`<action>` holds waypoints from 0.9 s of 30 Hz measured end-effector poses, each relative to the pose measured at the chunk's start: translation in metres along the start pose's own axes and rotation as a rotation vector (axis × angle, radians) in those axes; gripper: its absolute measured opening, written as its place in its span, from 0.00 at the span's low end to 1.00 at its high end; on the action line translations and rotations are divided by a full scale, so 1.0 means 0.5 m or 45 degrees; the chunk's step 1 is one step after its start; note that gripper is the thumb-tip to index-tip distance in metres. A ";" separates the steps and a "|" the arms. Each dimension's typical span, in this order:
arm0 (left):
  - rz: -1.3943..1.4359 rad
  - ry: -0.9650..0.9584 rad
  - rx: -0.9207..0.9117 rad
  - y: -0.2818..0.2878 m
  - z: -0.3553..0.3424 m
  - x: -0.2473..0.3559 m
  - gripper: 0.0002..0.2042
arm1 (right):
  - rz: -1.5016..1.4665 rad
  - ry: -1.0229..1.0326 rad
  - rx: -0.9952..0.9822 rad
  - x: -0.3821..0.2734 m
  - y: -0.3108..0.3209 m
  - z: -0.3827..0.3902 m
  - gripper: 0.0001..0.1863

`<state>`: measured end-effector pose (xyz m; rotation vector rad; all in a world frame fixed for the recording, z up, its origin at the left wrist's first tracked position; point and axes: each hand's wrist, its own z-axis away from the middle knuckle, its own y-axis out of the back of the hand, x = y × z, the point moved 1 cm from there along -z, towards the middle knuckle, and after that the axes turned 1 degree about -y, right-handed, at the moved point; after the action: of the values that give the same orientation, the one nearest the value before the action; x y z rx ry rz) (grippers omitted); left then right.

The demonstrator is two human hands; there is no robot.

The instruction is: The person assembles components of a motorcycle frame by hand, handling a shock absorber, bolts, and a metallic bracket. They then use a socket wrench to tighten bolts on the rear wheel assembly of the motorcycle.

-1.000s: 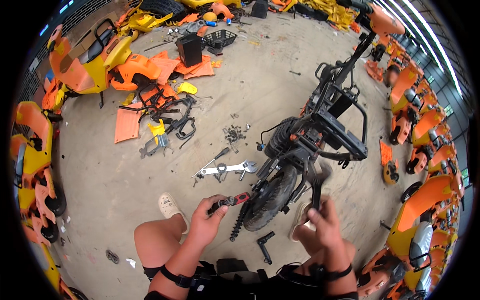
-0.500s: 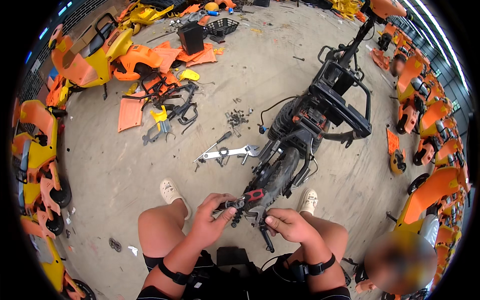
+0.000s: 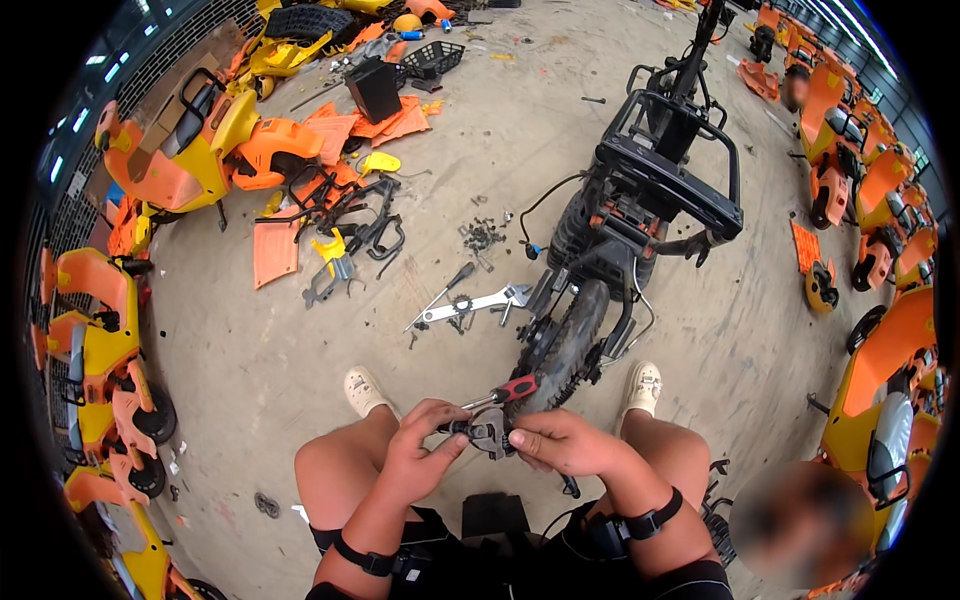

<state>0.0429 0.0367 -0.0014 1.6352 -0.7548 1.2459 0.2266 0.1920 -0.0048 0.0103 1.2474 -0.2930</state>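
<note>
My left hand [image 3: 425, 445] is closed around the left end of a grey metal part with a dark knob [image 3: 489, 432], held above my lap. Pinching the right side of the same part is my right hand [image 3: 565, 442], with thumb and fingers closed. A tool with a red-and-black handle [image 3: 517, 388] lies just beyond the part, its steel shaft running toward my left fingertips; whether those fingers hold it is unclear. Behind it, the wheel [image 3: 575, 340] of a stripped black scooter frame [image 3: 640, 190] points toward me between my feet.
An adjustable wrench [image 3: 480, 303], a screwdriver [image 3: 440, 297] and small scattered fasteners [image 3: 483, 236] lie on the floor ahead. Orange and yellow panels and black frame pieces [image 3: 375, 220] sit at left. Rows of orange-yellow scooters [image 3: 100, 320] line both sides. A person [image 3: 800, 525] is at lower right.
My hands have come closer together, and the pieces that were apart in them now meet as one cluster. The whole view has shifted slightly.
</note>
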 end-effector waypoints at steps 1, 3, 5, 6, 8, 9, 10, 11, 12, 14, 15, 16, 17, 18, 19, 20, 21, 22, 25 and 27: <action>0.000 -0.004 0.003 0.001 0.003 0.001 0.13 | -0.022 0.001 -0.017 0.000 0.000 -0.002 0.22; 0.001 -0.013 0.011 0.002 0.007 0.003 0.13 | -0.062 0.003 -0.052 -0.001 0.000 -0.005 0.22; 0.021 -0.013 0.019 0.001 0.012 0.002 0.13 | -0.096 -0.012 -0.055 0.002 -0.003 -0.007 0.22; 0.033 -0.015 0.025 0.001 0.014 0.002 0.13 | -0.110 -0.019 -0.056 0.002 -0.005 -0.007 0.22; 0.020 -0.013 0.019 0.002 0.014 0.007 0.13 | -0.109 -0.074 -0.014 0.000 -0.012 -0.004 0.23; 0.013 -0.013 0.016 0.004 0.013 0.009 0.13 | -0.108 -0.100 0.007 -0.003 -0.016 -0.002 0.23; 0.011 -0.025 0.015 0.005 0.014 0.008 0.13 | -0.123 -0.117 0.019 -0.005 -0.019 -0.001 0.24; 0.010 -0.038 0.014 0.005 0.014 0.005 0.13 | -0.138 -0.134 0.032 -0.007 -0.023 0.001 0.24; 0.006 -0.050 0.012 0.007 0.014 0.001 0.13 | -0.156 -0.149 0.043 -0.009 -0.027 0.002 0.24; 0.006 -0.066 0.004 0.010 0.017 -0.005 0.13 | -0.121 -0.149 0.101 -0.022 -0.038 0.009 0.24; 0.005 -0.072 -0.001 0.011 0.019 -0.009 0.13 | -0.105 -0.150 0.130 -0.025 -0.043 0.012 0.24; 0.033 -0.100 0.010 0.010 0.020 -0.017 0.14 | -0.110 -0.152 0.153 -0.024 -0.048 0.013 0.24; 0.062 -0.128 0.022 0.008 0.021 -0.025 0.14 | -0.115 -0.154 0.175 -0.022 -0.053 0.014 0.24; 0.092 -0.154 0.032 0.006 0.023 -0.032 0.14 | -0.121 -0.160 0.199 -0.017 -0.058 0.015 0.24; 0.123 -0.159 0.041 0.003 0.023 -0.034 0.14 | -0.153 -0.157 0.204 -0.013 -0.063 0.015 0.24; 0.154 -0.164 0.050 0.001 0.024 -0.036 0.15 | -0.183 -0.154 0.208 -0.008 -0.069 0.015 0.24; 0.185 -0.170 0.061 -0.001 0.024 -0.037 0.15 | -0.213 -0.150 0.212 -0.006 -0.073 0.014 0.24; 0.179 -0.173 0.072 -0.002 0.025 -0.039 0.15 | -0.233 -0.165 0.226 -0.008 -0.079 0.014 0.25; 0.150 -0.182 0.119 -0.003 0.029 -0.040 0.15 | -0.319 -0.204 0.269 -0.023 -0.102 0.018 0.25; 0.120 -0.183 0.163 -0.008 0.029 -0.033 0.15 | -0.416 -0.229 0.296 -0.019 -0.125 0.021 0.25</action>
<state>0.0470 0.0238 -0.0194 1.8269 -0.8639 1.2754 0.2198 0.1323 0.0168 -0.0197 1.0278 -0.7066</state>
